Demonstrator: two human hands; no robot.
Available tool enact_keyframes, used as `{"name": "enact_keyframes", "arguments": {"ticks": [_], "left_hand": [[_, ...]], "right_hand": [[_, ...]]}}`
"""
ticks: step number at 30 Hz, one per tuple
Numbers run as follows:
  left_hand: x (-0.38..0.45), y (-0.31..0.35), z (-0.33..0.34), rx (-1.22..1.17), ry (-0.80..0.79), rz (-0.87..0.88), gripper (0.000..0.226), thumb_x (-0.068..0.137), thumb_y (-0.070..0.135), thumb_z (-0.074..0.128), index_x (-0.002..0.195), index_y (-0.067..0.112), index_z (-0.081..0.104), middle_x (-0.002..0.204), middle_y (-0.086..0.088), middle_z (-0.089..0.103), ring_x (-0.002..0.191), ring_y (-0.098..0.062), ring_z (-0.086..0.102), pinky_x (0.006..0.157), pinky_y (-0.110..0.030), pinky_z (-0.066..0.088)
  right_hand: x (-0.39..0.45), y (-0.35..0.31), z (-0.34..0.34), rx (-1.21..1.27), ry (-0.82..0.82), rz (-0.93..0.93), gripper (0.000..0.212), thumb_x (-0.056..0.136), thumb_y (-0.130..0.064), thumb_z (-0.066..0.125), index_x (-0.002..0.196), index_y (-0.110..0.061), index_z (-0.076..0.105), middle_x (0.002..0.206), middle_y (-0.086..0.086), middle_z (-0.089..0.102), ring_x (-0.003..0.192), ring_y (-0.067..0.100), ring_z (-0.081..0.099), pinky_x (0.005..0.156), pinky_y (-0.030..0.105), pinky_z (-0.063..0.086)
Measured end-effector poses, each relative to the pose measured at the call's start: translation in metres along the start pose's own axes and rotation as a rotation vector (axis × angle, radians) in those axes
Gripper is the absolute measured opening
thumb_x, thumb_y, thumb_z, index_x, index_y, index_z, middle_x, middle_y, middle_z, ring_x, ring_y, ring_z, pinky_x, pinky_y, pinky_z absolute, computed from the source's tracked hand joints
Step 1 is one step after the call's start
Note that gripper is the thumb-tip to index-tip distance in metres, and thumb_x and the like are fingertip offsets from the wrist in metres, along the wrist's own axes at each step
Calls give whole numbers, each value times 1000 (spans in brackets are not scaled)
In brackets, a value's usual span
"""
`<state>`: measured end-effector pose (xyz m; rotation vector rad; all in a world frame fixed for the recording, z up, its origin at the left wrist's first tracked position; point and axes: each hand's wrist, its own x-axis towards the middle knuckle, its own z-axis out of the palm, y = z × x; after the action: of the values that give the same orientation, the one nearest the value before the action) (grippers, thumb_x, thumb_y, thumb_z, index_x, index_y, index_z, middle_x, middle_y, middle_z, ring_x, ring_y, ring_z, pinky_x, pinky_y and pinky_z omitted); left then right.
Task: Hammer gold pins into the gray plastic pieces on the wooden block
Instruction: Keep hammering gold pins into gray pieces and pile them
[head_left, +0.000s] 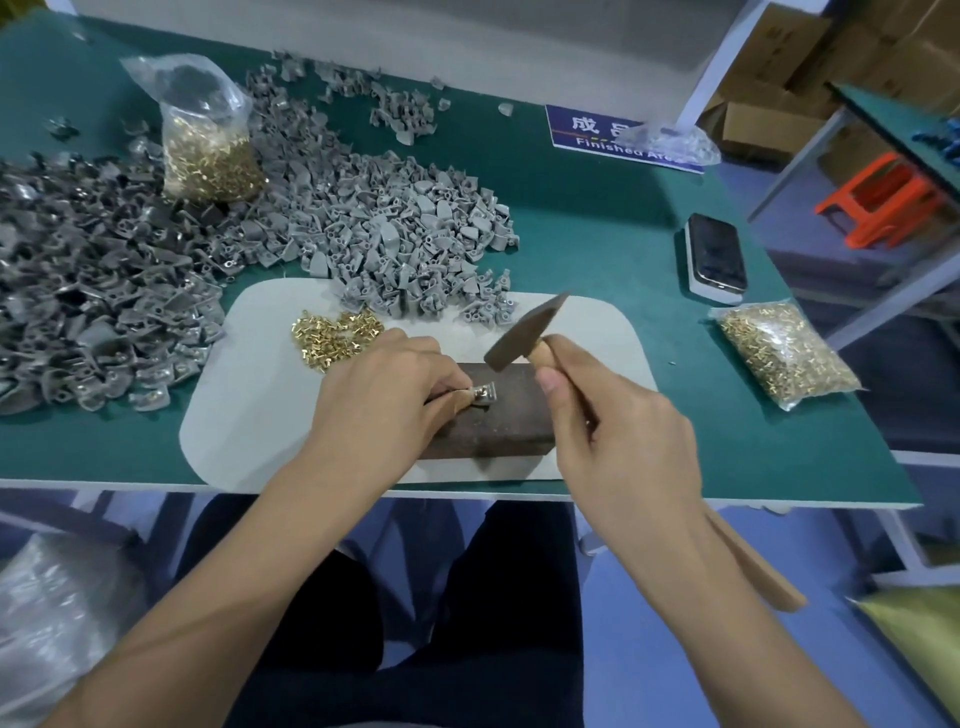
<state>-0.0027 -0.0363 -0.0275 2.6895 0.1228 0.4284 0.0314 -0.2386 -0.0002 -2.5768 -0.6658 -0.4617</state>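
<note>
A dark wooden block (498, 421) lies on a pale mat (249, 395) near the table's front edge. My left hand (384, 395) pinches a small gray plastic piece (482, 396) on top of the block, with a gold pin showing in it. My right hand (613, 431) grips the wooden handle of a hammer (524, 332), whose head is raised and blurred above the block's right half. A small heap of loose gold pins (332, 340) lies on the mat behind my left hand. A large pile of gray plastic pieces (405, 239) spreads behind the mat.
A darker pile of gray pieces (88, 291) covers the table's left. An open bag of gold pins (208, 150) stands at the back left; a sealed bag of pins (784, 353) lies at the right. A phone (716, 257) lies right of the mat, a blue sign (597, 132) behind it.
</note>
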Motion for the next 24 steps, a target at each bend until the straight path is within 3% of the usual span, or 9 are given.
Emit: {"name": "enact_keyframes", "arguments": {"ticks": [3,6,9,13,17,18,22,24], "left_hand": [[-1,2,-1,17,24,12,7,85,45,77,90,40,77,71,17,52,85,-10,48,56,-27,33],[-1,2,-2,16,28,22,7,85,46,76,87,40,76,70,17,53,82,-9,45,53,-25,28],[-1,1,-2,15,32,25,7,85,47,75,86,40,76,71,17,55,82,-10,47,52,-24,26],[0,1,-2,21,38,27,8,84,47,76,85,40,76,72,17,58,84,-11,49,53,-25,29],[0,0,-1,21,38,21,10,86,48,73,82,39,75,72,16,58,84,-10,48,54,-27,32],[0,0,-1,23,37,21,11,86,48,73,82,39,75,72,16,58,84,-10,48,54,-27,34],[0,0,-1,10,30,17,9,85,48,75,87,39,76,73,18,57,86,-10,49,56,-27,32],[0,-1,-1,2,27,15,10,85,48,74,88,39,77,73,18,57,86,-10,48,55,-27,29]], "right_hand": [[3,0,-3,-18,-229,34,28,104,-50,38,125,-42,55,82,0,71,78,36,63,59,38,48],[13,1,-15,-109,-125,-9,26,104,-54,36,120,-44,54,67,-5,63,62,34,54,52,33,36],[12,-4,-18,-73,-11,-11,27,104,-51,39,122,-42,57,62,-6,54,55,29,46,49,31,35],[2,-7,-12,-114,-225,-47,33,104,-51,34,128,-44,55,78,-2,69,71,35,64,54,36,43],[6,-2,-17,-106,20,-44,26,104,-49,41,123,-41,57,70,-6,68,59,29,60,49,28,33],[4,-4,-14,-102,26,-48,26,104,-46,43,124,-40,59,72,-5,69,60,30,61,49,29,36],[-7,-6,-2,-43,-201,20,30,106,-43,42,130,-37,59,78,2,71,70,38,65,57,40,52],[-2,1,-8,-105,-98,-4,28,105,-46,40,125,-40,59,70,-3,67,61,33,63,49,33,44]]}}
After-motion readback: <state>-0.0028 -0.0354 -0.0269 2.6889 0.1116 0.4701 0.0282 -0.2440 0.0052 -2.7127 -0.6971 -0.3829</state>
